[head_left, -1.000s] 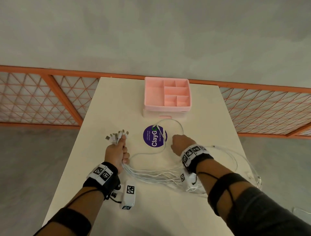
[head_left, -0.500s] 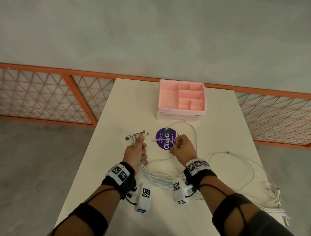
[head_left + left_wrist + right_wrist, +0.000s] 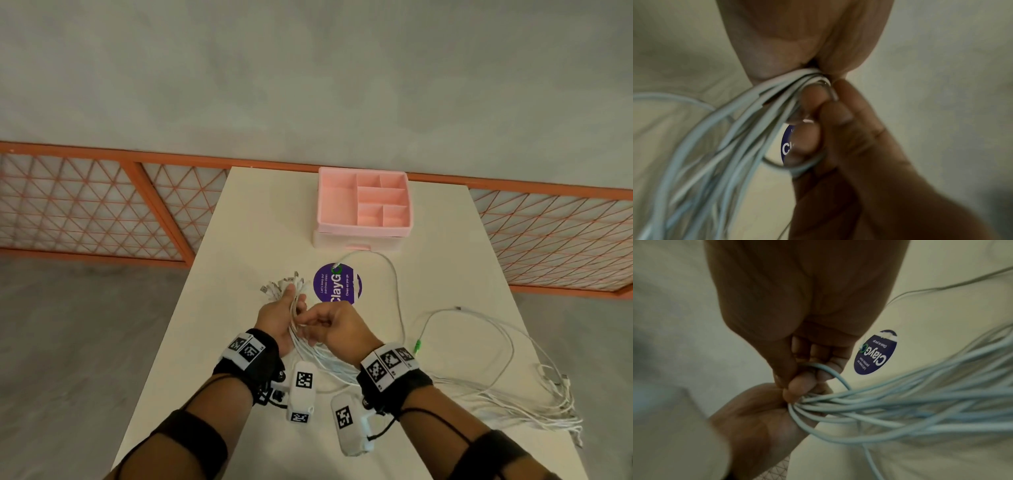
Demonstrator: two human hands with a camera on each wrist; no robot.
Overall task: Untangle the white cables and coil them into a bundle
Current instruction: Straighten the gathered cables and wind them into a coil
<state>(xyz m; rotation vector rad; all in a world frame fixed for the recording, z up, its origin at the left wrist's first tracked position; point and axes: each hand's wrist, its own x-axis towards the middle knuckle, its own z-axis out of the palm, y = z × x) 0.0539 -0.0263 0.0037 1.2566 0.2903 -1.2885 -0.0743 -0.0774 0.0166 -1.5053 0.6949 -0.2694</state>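
A cream rectangular worktop (image 3: 239,240) carries a pink plastic compartment tray (image 3: 337,202) at its far end; white thin cables (image 3: 496,387) trail to its right edge, gathered in the left hand (image 3: 277,322), fingers curled round them; the right hand (image 3: 339,329) pinches one strand beside a round purple sticker (image 3: 337,283).

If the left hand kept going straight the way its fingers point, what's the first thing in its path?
Nothing nearby: the left hand grips the white cables and points up the table. That line seems to pass left of the purple sticker and pink organizer, though depth is uncertain.
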